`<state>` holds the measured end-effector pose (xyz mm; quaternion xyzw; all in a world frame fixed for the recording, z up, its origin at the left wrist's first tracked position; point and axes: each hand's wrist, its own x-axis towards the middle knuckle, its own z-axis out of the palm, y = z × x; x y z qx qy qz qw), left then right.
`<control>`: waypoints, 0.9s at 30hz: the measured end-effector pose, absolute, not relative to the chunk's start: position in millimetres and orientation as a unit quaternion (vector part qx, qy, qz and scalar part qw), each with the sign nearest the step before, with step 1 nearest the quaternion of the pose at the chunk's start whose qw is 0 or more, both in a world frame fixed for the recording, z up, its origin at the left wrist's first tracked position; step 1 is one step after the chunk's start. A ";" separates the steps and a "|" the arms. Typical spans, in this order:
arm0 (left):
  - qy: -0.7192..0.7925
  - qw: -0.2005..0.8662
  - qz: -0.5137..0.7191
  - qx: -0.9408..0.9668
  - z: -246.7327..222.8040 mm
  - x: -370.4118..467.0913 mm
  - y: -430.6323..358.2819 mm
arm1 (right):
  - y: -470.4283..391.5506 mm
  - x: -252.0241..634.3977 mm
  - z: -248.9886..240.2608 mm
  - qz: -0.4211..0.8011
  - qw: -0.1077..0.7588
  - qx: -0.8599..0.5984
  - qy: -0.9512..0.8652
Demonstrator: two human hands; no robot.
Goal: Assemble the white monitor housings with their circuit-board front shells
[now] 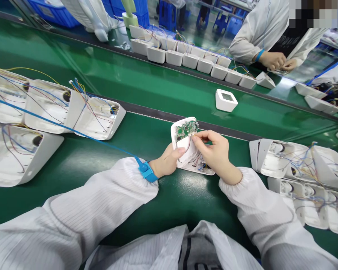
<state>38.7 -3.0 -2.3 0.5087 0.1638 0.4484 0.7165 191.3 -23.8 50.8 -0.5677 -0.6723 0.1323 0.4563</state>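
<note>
My left hand (170, 159) grips a white plastic housing (187, 150) by its left side, thumb across the inside. A green circuit board (186, 129) sits in the housing's upper part, and thin wires run down to small parts at its lower end. At the board's lower right edge, my right hand (214, 150) pinches with thumb and forefinger at what looks like a small wire connector (193, 135); the fingertips partly hide it. A blue wrist strap (146, 170) with a cord is around my left wrist.
Open white housings with loose wires stand at left (98, 116) and right (278, 157). Beyond the dark rail (154, 113), a white unit with a square window (225, 100) lies on the green surface. More housings (190, 60) line the far side, where a co-worker's hands (278, 62) work.
</note>
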 end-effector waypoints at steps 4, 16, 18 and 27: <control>0.192 0.680 0.448 0.548 1.5 36.8 -5.9 | -24.0 191.8 51.5 0.147 0.457 -0.567 -0.669; 0.251 0.622 0.447 0.592 6.6 37.9 -10.3 | -22.4 190.4 55.0 0.158 0.458 -0.565 -0.668; 0.257 0.616 0.450 0.593 7.2 38.1 -11.9 | -22.5 190.9 54.8 0.136 0.456 -0.555 -0.682; 0.250 0.586 0.462 0.617 3.1 37.4 -12.9 | -29.8 184.5 56.2 0.115 0.447 -0.574 -0.676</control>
